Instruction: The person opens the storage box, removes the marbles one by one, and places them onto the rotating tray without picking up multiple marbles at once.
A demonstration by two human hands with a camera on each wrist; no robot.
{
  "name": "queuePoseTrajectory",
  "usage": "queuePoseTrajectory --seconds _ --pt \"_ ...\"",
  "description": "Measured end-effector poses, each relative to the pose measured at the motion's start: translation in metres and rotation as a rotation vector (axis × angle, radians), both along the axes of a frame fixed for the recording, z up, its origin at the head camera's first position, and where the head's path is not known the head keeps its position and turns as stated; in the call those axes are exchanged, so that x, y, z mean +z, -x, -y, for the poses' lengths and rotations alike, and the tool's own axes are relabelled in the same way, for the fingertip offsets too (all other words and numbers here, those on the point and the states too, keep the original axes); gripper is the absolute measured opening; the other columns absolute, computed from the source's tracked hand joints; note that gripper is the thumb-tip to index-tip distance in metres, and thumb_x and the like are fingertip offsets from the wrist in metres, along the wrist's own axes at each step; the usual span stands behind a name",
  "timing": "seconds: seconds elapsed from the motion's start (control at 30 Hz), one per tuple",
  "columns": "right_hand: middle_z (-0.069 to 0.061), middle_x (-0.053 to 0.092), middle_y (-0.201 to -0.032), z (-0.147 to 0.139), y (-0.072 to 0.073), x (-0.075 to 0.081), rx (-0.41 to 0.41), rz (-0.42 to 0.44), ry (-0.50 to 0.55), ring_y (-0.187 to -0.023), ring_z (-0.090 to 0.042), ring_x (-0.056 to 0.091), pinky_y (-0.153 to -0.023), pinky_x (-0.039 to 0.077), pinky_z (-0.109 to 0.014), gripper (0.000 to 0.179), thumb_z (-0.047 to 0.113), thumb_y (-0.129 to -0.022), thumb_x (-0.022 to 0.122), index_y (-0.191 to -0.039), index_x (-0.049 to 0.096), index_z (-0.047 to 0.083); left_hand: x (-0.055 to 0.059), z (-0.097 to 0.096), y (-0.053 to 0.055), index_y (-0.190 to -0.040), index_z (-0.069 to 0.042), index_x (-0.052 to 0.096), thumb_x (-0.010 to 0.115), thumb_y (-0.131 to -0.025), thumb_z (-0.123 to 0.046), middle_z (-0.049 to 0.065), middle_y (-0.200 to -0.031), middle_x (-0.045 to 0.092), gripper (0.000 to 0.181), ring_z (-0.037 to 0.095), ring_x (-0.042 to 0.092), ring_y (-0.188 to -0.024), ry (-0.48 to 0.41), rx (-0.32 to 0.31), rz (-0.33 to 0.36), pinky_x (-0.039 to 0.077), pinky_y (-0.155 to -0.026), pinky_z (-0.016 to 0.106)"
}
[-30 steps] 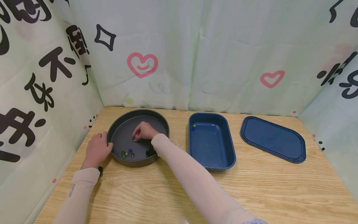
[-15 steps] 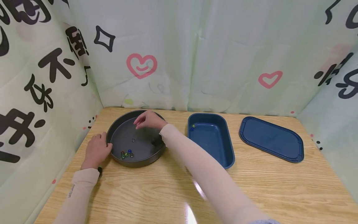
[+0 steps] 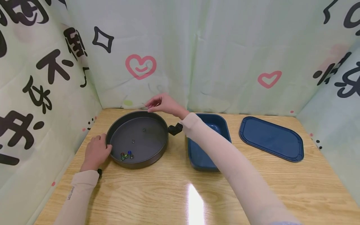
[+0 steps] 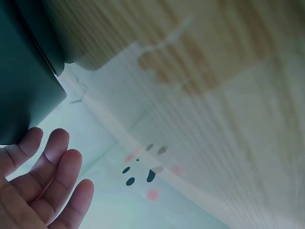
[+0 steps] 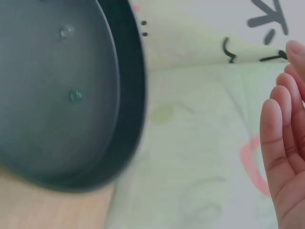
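Note:
In the head view, a dark frying pan [image 3: 149, 147] with a black handle [image 3: 175, 128] sits at the left of the table. A cluster of several coloured glass marbles [image 3: 126, 155] lies near its front wall; two lone clear marbles [image 3: 133, 141] lie farther in. My left hand [image 3: 97, 151] holds the pan's left rim, thumb over the edge and fingers [image 4: 31, 138] against the outer wall. Above the back rim is my right hand [image 3: 166, 104]. Its fingers [image 5: 272, 133] extend loosely, with nothing visible in them.
A blue rectangular container [image 3: 197, 156] stands right of the pan, partly covered by the right sleeve [image 3: 225, 153]. Its blue lid [image 3: 271, 139] lies farther right. Patterned curtains [image 3: 225, 62] close off the back and sides of the wooden table [image 3: 140, 193].
My right hand has lifted from a marble inside the pan and moved back and right, beyond the far rim. Another marble now shows where the hand was. The left hand stays put.

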State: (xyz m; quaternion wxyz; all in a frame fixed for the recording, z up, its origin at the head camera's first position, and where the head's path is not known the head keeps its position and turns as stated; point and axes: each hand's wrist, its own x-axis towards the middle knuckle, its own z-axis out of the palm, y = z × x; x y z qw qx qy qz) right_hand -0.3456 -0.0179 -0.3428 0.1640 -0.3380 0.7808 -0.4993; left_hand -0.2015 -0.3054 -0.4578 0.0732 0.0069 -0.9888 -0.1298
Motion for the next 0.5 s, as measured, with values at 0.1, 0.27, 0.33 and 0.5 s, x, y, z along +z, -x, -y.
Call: queuePoseTrajectory --seconds 0.1,0.27,0.33,0.5 --pt "-0.012 0.071 -0.1 -0.02 -0.001 0.007 -0.031 -0.007 0.028 -0.092 -0.026 0.065 -0.082 0.053 -0.031 0.025 0.008 -0.083 0.07 -0.106 0.07 0.001 0.0 0.0 0.0 -0.117 0.015 0.044 0.048 -0.086 -0.014 0.037 -0.105 0.053 0.042 0.049 0.048 -0.095 0.003 0.004 -0.003 0.04 -0.08 0.059" --pt "-0.016 0.069 -0.105 -0.053 -0.002 0.008 -0.102 -0.006 0.032 -0.084 -0.017 0.066 -0.076 0.053 -0.027 0.024 0.009 -0.084 0.069 -0.106 0.07 0.001 0.0 0.0 0.0 -0.119 0.015 0.044 0.048 -0.087 -0.016 0.038 -0.106 0.052 0.044 0.049 0.048 -0.095 0.009 0.005 -0.008 0.04 -0.079 0.059" --pt "-0.019 0.068 -0.107 -0.066 -0.002 0.006 -0.13 0.007 0.027 -0.081 -0.011 0.066 -0.077 0.053 -0.026 0.024 0.009 -0.085 0.068 -0.107 0.069 0.0 0.0 0.0 0.0 -0.118 0.015 0.044 0.048 -0.087 -0.016 0.038 -0.106 0.052 0.044 0.049 0.048 -0.095 0.013 0.005 -0.011 0.04 -0.079 0.059" --pt "-0.019 0.067 -0.109 -0.095 -0.002 -0.006 -0.19 0.041 0.0 -0.081 -0.007 0.064 -0.082 0.052 -0.03 0.026 0.011 -0.086 0.067 -0.109 0.068 -0.001 0.002 -0.003 -0.002 -0.117 0.014 0.046 0.048 -0.085 -0.016 0.037 -0.106 0.052 0.044 0.049 0.048 -0.094 0.038 0.014 -0.031 0.04 -0.079 0.059"
